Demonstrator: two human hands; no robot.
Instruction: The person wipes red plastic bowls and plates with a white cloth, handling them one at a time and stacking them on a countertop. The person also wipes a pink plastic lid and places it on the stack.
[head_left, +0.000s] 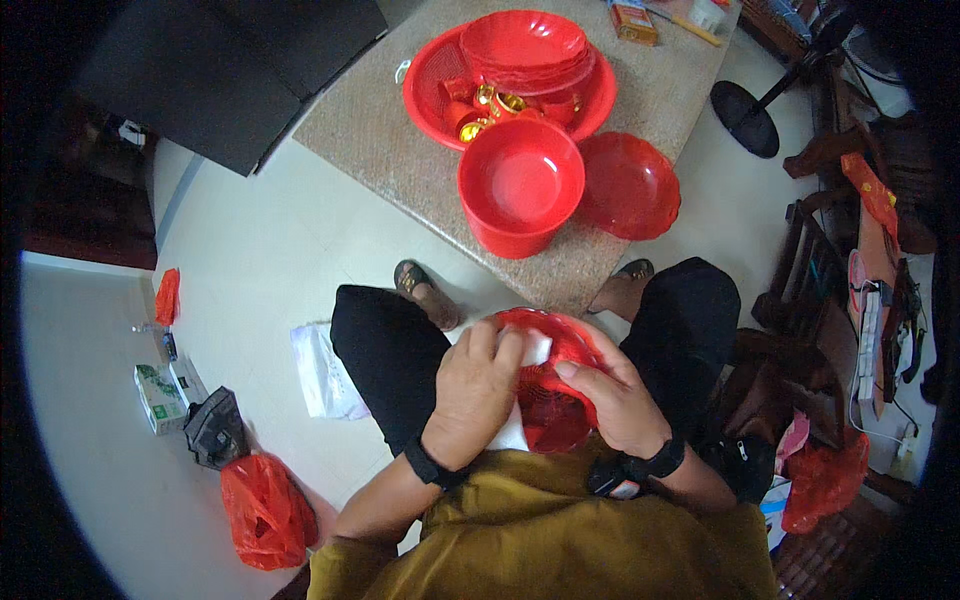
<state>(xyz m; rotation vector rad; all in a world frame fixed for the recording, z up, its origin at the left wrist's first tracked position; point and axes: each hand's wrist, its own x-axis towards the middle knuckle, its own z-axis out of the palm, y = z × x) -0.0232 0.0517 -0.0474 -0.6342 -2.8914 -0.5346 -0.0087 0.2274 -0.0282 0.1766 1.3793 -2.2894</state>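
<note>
In my lap a red plastic plate (559, 416) with a scalloped rim is tilted towards me. My right hand (626, 405) grips its right side, thumb on the inner face and fingers behind the rim. Over the plate's left part lies my left hand (476, 386), its fingers curled on a white cloth or tissue (536, 349) pressed to the surface. More of the white material hangs below that hand. Part of the plate is hidden behind both hands.
On the stone-topped table (375, 135) stand a deep red bowl (525, 180), a scalloped red plate (632, 187) and a red basket (431, 82) holding stacked plates (525, 37) and gold-lined cups (510, 103). A fan base (744, 118) is right; red plastic bags (266, 514) lie left.
</note>
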